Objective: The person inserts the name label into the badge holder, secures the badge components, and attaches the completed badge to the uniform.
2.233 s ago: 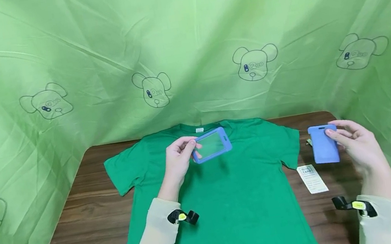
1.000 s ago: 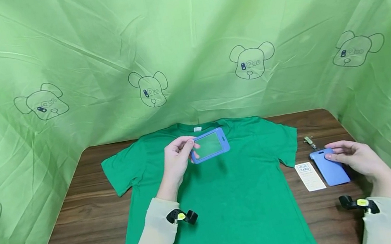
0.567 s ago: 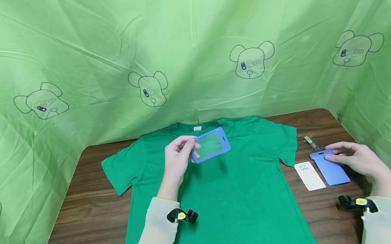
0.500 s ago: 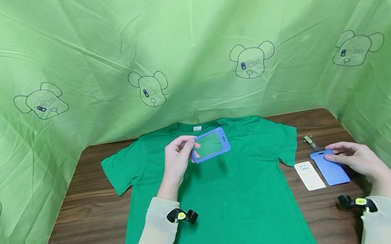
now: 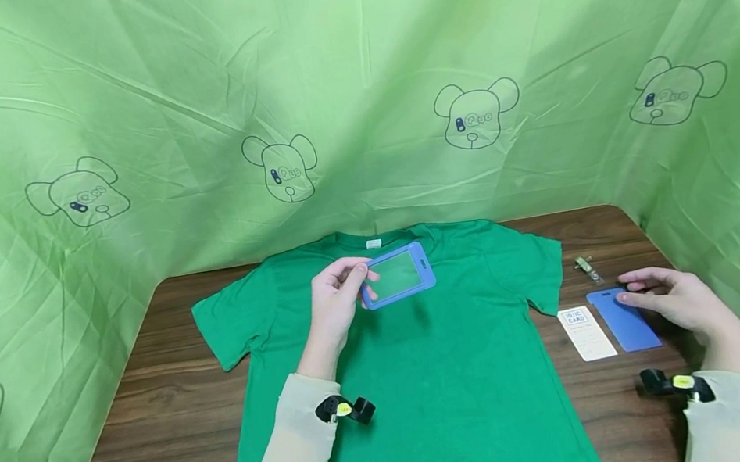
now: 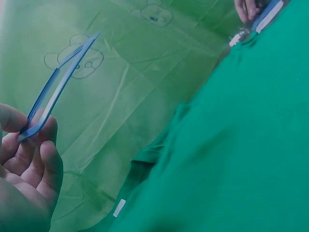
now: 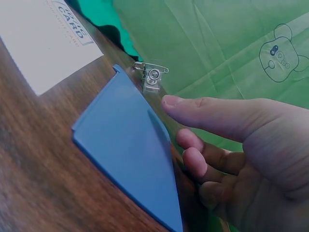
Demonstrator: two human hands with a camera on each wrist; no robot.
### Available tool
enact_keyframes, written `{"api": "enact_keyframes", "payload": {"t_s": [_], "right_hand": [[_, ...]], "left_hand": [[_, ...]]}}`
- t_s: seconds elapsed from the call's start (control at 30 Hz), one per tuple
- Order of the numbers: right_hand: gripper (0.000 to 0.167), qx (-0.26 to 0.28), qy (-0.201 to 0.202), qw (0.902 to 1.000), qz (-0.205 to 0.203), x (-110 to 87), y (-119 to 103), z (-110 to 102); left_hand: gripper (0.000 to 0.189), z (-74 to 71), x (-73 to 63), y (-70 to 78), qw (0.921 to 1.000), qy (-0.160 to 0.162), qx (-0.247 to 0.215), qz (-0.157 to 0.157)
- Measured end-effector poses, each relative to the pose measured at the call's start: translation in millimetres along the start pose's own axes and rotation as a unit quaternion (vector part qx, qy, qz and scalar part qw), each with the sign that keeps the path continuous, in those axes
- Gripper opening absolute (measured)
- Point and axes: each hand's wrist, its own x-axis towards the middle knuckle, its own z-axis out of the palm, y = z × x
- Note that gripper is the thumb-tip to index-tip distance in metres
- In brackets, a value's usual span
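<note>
My left hand (image 5: 337, 299) pinches one end of a blue badge holder frame (image 5: 426, 264) with a clear window, held tilted above the green T-shirt (image 5: 433, 380). In the left wrist view the frame (image 6: 72, 72) is seen nearly edge-on between thumb and fingers. On the table at the right lies a flat blue cover panel (image 5: 627, 323) with a small slot at its top. Beside it is my right hand (image 5: 681, 302), thumb and fingers parted. The right wrist view has a gap between the thumb and the panel (image 7: 125, 145).
A white printed card (image 5: 587, 335) lies left of the panel. Just behind the panel is a clear clip with a metal pin (image 7: 153, 75). The wooden table (image 5: 156, 427) is enclosed by green cloth (image 5: 347, 68) printed with bear heads.
My right hand brought the blue panel down onto the table beside the card, then loosened its fingers from it. The clip behind came into fuller view. My left hand kept its hold on the frame.
</note>
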Motion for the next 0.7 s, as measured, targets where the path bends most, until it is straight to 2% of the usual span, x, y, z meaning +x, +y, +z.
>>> {"api": "enact_keyframes", "payload": {"t_s": [0.37, 0.57, 0.7], "right_hand": [[0.063, 0.012, -0.021, 0.9997, 0.0, -0.3, -8, -1], [0.059, -0.002, -0.015, 0.9995, -0.027, 1.3, -27, 1], [0.057, 0.016, -0.022, 0.9987, -0.044, -0.1, -42, 1]], "left_hand": [[0.02, 0.2, 0.1, -0.3, 1.0, -0.001, 0.006, -0.002], [0.02, 0.1, 0.0, -0.1, 1.0, -0.003, 0.009, -0.003], [0.021, -0.7, -0.2, 0.2, 1.0, -0.004, 0.006, -0.004]]}}
